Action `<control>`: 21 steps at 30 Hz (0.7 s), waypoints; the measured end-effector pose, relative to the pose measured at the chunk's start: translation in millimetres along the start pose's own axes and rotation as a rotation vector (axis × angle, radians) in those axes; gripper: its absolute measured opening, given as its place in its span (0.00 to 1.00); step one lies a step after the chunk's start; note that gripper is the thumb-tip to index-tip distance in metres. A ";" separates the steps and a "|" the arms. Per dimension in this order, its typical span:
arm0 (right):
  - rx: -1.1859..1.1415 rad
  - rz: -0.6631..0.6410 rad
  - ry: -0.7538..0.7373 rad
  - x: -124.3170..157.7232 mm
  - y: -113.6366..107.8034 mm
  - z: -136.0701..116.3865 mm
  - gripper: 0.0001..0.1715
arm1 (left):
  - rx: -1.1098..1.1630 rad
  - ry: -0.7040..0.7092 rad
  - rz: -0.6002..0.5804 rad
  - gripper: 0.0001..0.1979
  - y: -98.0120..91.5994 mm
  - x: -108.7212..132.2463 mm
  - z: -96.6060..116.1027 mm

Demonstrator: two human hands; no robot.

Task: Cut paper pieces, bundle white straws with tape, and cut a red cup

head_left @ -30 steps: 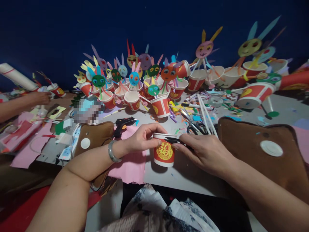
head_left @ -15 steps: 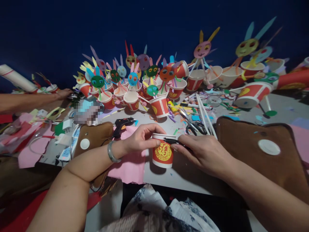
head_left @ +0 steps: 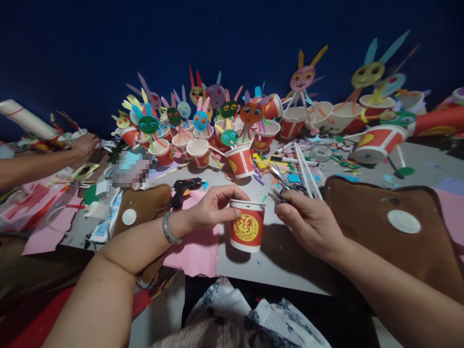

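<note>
A red and white paper cup (head_left: 247, 228) with a round gold emblem is upright near the table's front, a dark slit or mark showing just under its rim. My left hand (head_left: 221, 208) grips the cup's left side and rim, thumb on the front. To the right of the cup, apart from it, my right hand (head_left: 308, 220) is closed round a small dark tool (head_left: 278, 195), whose tip points left; its exact shape is blurred. Behind that hand lie scissors (head_left: 277, 171) among paper scraps.
Paper cups with rabbit-faced figures (head_left: 198, 152) stand along the back. A black glue gun (head_left: 183, 189) lies by pink cloth (head_left: 195, 246). Brown pads (head_left: 395, 227) (head_left: 145, 205) flank the work area. Another person's arm (head_left: 39, 162) reaches in from the left.
My right hand has drawn the dark tool away from the cup's rim and turned it. My left hand still grips the cup. The other person's hand has moved left.
</note>
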State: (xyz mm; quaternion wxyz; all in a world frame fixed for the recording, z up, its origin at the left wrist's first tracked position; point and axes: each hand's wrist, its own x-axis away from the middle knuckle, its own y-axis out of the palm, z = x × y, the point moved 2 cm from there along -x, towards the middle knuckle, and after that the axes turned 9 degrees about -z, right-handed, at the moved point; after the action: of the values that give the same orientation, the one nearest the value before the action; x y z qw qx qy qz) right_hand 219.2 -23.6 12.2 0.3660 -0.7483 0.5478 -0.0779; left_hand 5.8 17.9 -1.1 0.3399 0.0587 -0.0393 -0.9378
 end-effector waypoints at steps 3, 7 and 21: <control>-0.272 0.073 0.136 -3.1 -0.7 9.6 0.24 | 0.033 -0.034 0.014 0.15 0.8 -0.3 0.4; -0.333 -0.124 0.204 -9.9 2.0 9.6 0.25 | 0.062 -0.048 0.024 0.16 1.7 -0.1 0.9; -0.195 -0.097 0.216 -9.6 5.7 4.6 0.16 | -0.211 0.093 0.259 0.20 2.9 -2.0 -1.8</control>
State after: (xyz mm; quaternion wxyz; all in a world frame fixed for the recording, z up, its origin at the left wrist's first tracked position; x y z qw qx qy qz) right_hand 213.6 -13.7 8.0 0.2261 -0.7933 0.5520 -0.1220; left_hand 9.4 16.9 -2.4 0.4638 0.0606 0.0682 -0.8812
